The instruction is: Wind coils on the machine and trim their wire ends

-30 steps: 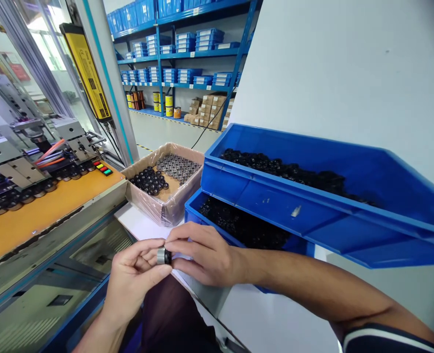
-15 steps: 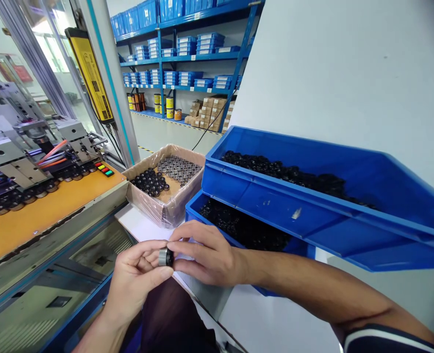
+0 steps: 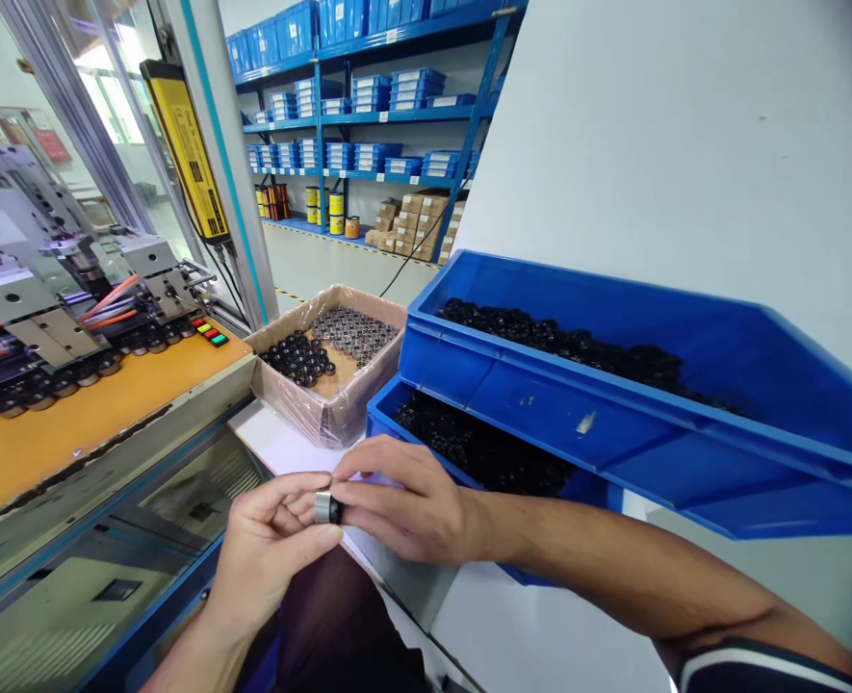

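Note:
Between my hands is a small stator core (image 3: 322, 507), a grey laminated steel cylinder with a black plastic end piece (image 3: 336, 509) on its right side. My left hand (image 3: 271, 539) grips the steel part, thumb below and fingers above. My right hand (image 3: 403, 500) has its fingertips closed on the black end from the right, so both hands are on the same part. Fingers hide some of it. Just beyond is a plastic-lined carton (image 3: 335, 423) with black-capped cores (image 3: 299, 358) at left and bare metal cores (image 3: 357, 332) at the back.
A blue bin (image 3: 498, 371) of black plastic parts sits tilted over a lower blue bin (image 3: 389, 409) of similar parts. At left is a machine with an orange worktop (image 3: 143, 385) and coloured buttons (image 3: 210, 332). A metal post (image 3: 230, 164) stands behind it; blue shelving (image 3: 403, 115) is farther back.
The view has shifted slightly, so the surroundings sit a little farther right. Both hands keep hold of the stator core in nearly the same pose.

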{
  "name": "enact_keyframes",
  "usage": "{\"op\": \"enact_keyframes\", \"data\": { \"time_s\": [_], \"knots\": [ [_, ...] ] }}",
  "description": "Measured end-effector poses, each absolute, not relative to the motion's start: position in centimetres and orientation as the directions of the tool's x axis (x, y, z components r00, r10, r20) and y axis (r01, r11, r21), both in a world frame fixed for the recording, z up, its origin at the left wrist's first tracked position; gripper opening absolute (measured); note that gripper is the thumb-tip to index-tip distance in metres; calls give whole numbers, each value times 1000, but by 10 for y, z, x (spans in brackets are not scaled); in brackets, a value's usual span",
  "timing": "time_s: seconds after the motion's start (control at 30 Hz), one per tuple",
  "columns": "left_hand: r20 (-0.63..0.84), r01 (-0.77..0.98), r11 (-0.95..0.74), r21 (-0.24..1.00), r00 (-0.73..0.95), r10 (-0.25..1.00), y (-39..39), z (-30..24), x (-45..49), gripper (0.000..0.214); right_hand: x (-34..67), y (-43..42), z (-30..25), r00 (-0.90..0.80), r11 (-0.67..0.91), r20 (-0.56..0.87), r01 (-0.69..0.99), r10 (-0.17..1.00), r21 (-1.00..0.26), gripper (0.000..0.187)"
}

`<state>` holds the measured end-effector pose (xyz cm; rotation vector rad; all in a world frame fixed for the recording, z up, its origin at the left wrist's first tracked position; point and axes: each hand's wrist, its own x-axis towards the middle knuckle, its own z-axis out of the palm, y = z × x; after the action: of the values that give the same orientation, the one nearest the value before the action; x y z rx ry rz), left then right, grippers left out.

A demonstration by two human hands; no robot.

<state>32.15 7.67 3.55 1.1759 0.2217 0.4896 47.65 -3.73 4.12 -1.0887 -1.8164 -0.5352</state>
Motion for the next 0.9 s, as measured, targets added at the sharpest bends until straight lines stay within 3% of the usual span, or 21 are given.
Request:
{"op": "enact_keyframes", "data": {
  "time_s": [0.9],
  "knots": [
    [41, -213, 318, 924, 882, 470, 78, 35, 319, 36, 473, -39, 41, -177, 472, 866, 878, 467, -75, 16]
  ]
}}
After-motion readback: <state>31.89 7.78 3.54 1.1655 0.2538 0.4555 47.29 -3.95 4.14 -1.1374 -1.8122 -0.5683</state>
